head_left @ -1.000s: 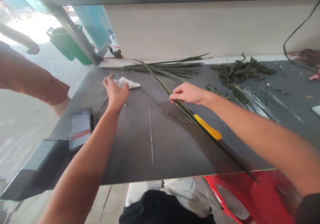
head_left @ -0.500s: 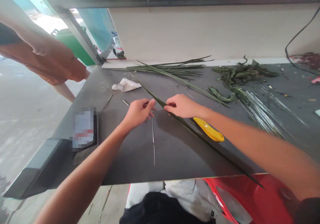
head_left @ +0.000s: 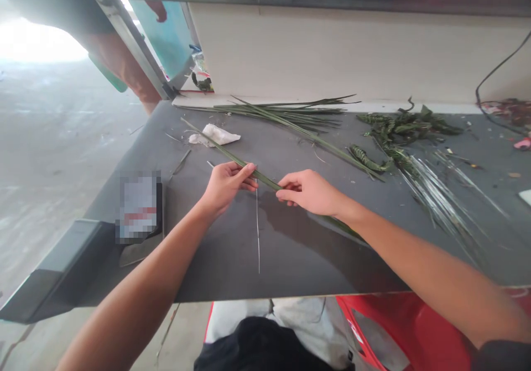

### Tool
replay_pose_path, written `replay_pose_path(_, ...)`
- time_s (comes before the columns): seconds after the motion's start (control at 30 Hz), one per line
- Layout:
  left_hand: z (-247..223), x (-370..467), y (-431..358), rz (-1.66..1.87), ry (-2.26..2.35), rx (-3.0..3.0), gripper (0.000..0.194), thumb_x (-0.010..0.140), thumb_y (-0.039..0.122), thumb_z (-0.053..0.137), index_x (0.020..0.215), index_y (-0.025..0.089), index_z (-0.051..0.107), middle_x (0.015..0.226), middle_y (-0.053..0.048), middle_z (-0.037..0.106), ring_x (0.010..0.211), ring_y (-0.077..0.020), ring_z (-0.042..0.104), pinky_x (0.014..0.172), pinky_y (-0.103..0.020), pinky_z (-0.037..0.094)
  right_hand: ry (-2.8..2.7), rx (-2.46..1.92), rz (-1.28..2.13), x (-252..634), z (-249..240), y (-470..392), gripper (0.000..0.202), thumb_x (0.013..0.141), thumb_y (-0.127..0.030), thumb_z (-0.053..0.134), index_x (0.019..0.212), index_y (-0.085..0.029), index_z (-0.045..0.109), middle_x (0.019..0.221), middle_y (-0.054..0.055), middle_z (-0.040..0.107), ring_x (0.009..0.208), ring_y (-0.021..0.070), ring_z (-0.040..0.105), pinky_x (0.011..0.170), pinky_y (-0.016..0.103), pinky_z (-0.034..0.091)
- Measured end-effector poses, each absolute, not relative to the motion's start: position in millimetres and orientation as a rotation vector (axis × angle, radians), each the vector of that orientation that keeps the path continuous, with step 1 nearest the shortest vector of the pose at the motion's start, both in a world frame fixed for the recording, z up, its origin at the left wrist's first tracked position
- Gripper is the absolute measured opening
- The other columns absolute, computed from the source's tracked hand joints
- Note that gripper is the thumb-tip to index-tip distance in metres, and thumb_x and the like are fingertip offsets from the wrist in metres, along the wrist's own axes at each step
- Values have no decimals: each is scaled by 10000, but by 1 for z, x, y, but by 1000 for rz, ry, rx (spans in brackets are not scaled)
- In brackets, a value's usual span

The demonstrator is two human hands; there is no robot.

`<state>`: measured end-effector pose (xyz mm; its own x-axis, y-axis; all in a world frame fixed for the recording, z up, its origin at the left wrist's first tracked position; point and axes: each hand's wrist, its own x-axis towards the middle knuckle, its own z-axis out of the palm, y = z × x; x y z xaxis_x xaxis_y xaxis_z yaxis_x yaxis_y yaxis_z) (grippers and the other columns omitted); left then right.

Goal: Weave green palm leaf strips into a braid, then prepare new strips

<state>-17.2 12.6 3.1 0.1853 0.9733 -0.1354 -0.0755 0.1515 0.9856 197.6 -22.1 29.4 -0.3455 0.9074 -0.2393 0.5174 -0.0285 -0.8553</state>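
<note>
A long green leaf strip (head_left: 267,181) stretches slantwise across the grey table (head_left: 215,271), held in both my hands. My left hand (head_left: 227,187) pinches it between thumb and fingers near the middle. A thin wire (head_left: 258,227) runs down from beneath the left fingers toward the table's front; whether those fingers also grip it, I cannot tell. To the right, my right hand (head_left: 307,191) is closed on the same strip, whose far part passes under my right forearm. The yellow cutter seen earlier is hidden by that hand and arm.
More long leaves (head_left: 290,118) lie along the back wall, with a crumpled white tissue (head_left: 219,134) in front. Braided leaf pieces (head_left: 398,130) and a bundle of thin wires (head_left: 440,194) lie at right. A phone-like object (head_left: 139,208) rests at left. Another person's leg (head_left: 118,64) is beyond the table.
My left hand has taken hold of the leaf strip. My right hand has moved right and toward me, now covering the yellow cutter. The other person has shifted at the upper left.
</note>
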Motion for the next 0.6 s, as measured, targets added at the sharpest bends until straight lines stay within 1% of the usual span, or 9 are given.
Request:
replay_pose_path(0.03,2,-17,13,1031,1077,1124,468,698,496,866,807,86,668,607,-54,706,544,-135,677,540,-223,567,-1788,-1484,1401,200,28,-23,96,878,-245,668,868,-155,701,763,38,727,633,124,632,616,246,497)
replay_pose_path(0.13,0,-17,12,1067,1080,1120,460,724,510,844,772,102,637,577,-42,687,521,-130,665,518,-218,558,-1641,-1447,1527,202,24,-25,162,913,-256,631,817,-146,701,788,50,721,613,107,619,575,229,523)
replay_pose_path(0.27,0,-16,9,1043,1035,1125,464,721,514,846,815,109,641,606,-28,687,546,-139,678,522,-229,568,-1619,-1457,1507,197,25,-28,211,941,-239,584,780,-149,685,724,29,689,556,95,613,522,210,526)
replay_pose_path(0.37,0,-14,5,911,943,1197,459,707,484,865,874,104,671,636,-28,701,564,-144,684,537,-237,578,-1638,-1451,1505,192,25,-30,231,948,-242,571,758,-156,671,698,19,681,532,91,611,501,203,519)
replay_pose_path(0.47,1,-13,3,823,905,1259,423,734,475,848,823,94,689,626,-44,706,546,-129,666,541,-224,568,-1662,-1430,1490,190,23,-30,258,953,-259,561,738,-158,661,699,22,685,534,89,612,510,202,522)
replay_pose_path(0.53,1,-13,4,867,946,1242,423,735,481,844,786,90,690,610,-46,699,532,-120,654,533,-217,560,-1673,-1402,1490,193,22,-30,194,940,-253,574,809,-158,680,748,28,705,562,92,626,537,208,540)
replay_pose_path(0.6,1,-14,6,949,1004,1187,441,704,488,862,768,88,688,605,-41,691,523,-118,647,513,-215,552,-1676,-1402,1465,199,21,-32,106,905,-228,616,935,-165,695,814,31,728,595,100,645,568,220,560)
